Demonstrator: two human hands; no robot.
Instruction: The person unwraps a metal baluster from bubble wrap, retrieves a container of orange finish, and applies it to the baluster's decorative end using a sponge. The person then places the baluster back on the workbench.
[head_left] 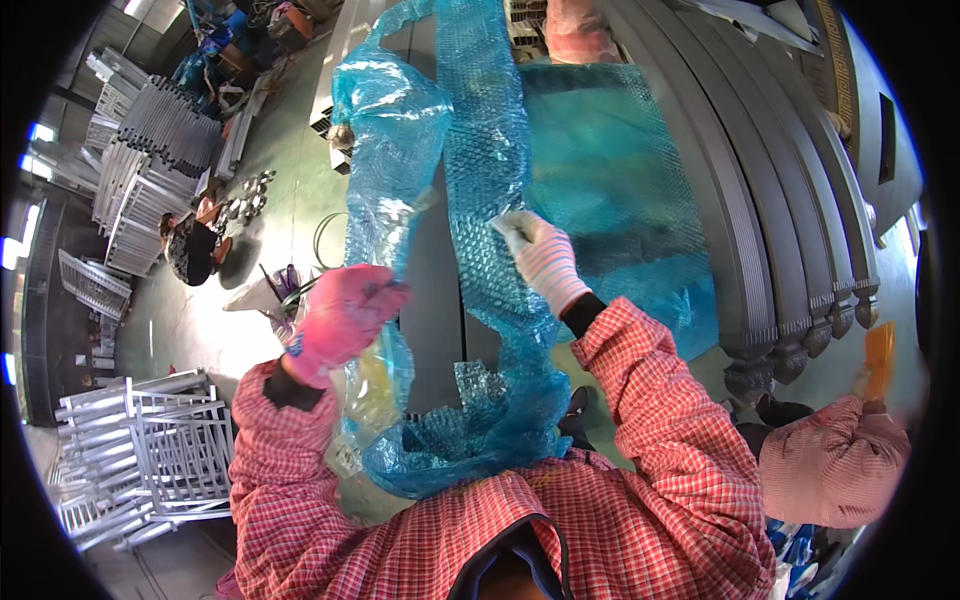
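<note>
A long dark grey panel (pixel 432 250) runs away from me, with blue bubble wrap (pixel 485 150) spread along and over it. The wrap's left strip (pixel 385 130) is loose and crumpled, and its near end hangs bunched against my body. My left hand (pixel 345 318), in a pink glove, is closed at the edge of that left strip. Over the right strip is my right hand (pixel 542 258), in a white striped glove, its thumb and fingers pinched together. What lies between those fingertips is too small to make out. A wider blue bubble-wrap sheet (pixel 610 170) lies to the right.
Dark grey posts (pixel 740 180) with pointed ends lie at the right. Beside them a co-worker's sleeve (pixel 835 460) shows, near an orange object (pixel 879 360). Metal frames (pixel 150 450) are stacked at the left. Farther off, a person (pixel 192 248) crouches on the floor.
</note>
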